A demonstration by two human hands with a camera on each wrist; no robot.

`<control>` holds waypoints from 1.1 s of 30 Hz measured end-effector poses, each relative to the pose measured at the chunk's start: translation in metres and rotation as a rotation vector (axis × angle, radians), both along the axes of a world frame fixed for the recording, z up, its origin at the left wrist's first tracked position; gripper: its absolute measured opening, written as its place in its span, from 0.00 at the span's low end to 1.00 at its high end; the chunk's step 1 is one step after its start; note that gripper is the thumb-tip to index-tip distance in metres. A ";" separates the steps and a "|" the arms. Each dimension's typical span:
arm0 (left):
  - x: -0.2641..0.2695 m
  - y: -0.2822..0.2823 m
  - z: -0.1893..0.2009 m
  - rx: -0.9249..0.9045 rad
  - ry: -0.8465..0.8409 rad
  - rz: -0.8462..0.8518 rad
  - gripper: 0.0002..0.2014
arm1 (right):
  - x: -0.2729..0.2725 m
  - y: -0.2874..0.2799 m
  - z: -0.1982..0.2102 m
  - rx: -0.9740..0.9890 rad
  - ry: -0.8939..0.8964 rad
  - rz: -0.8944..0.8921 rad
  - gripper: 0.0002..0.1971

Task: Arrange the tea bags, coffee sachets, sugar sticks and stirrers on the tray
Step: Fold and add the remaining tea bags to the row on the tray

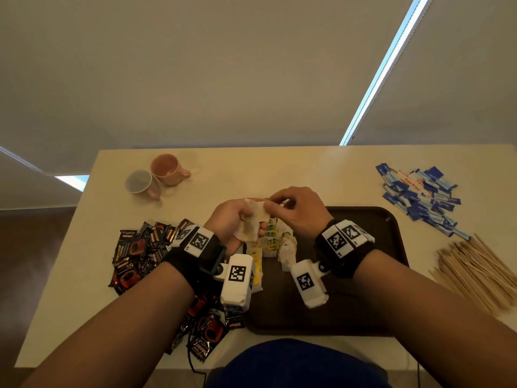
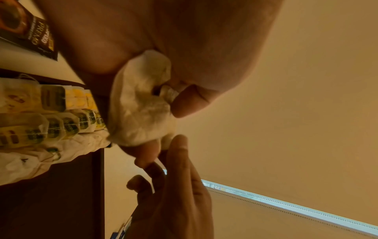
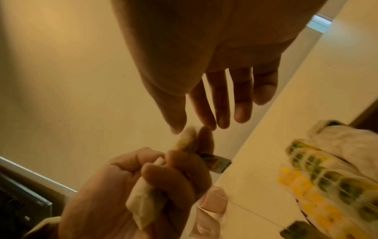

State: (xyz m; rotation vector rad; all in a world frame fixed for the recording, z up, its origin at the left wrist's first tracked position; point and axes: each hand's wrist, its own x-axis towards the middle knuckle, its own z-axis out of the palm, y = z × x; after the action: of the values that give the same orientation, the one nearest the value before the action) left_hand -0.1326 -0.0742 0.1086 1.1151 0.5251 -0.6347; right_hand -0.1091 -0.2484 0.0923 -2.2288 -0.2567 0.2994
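Note:
My left hand [image 1: 237, 217] is raised over the tray's far left corner and grips a small bunch of white tea bags [image 1: 253, 222] [image 2: 139, 110] [image 3: 143, 203]. My right hand [image 1: 275, 201] [image 3: 192, 127] meets it from the right and pinches the top corner of one of those bags between thumb and forefinger. Below the hands, rows of yellow-and-green tagged tea bags [image 1: 270, 242] [image 2: 51, 116] [image 3: 319, 182] lie on the left part of the dark brown tray [image 1: 363, 289]. Black coffee sachets [image 1: 137, 247] are heaped on the table left of the tray.
Blue and white sugar sticks [image 1: 419, 197] lie in a pile at the far right of the table. A bundle of wooden stirrers [image 1: 475, 270] lies right of the tray. Two mugs [image 1: 165, 169] stand at the back left. The tray's right half is bare.

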 end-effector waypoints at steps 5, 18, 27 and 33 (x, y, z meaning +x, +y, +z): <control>-0.001 -0.002 0.005 0.092 -0.093 -0.023 0.16 | -0.007 0.003 0.004 0.034 -0.226 0.006 0.10; -0.007 -0.003 0.013 0.140 -0.141 -0.145 0.11 | -0.010 0.004 0.017 0.036 -0.086 0.010 0.09; -0.007 -0.002 0.011 0.130 -0.045 -0.052 0.15 | -0.008 -0.005 0.006 0.349 0.173 -0.265 0.06; -0.007 0.005 0.012 0.100 0.005 0.002 0.14 | -0.013 -0.020 -0.008 0.423 0.282 -0.456 0.04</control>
State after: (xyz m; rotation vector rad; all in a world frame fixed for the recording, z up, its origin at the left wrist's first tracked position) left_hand -0.1394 -0.0696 0.1201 1.2076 0.5668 -0.6152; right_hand -0.1221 -0.2680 0.0843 -1.7385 0.3126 0.2744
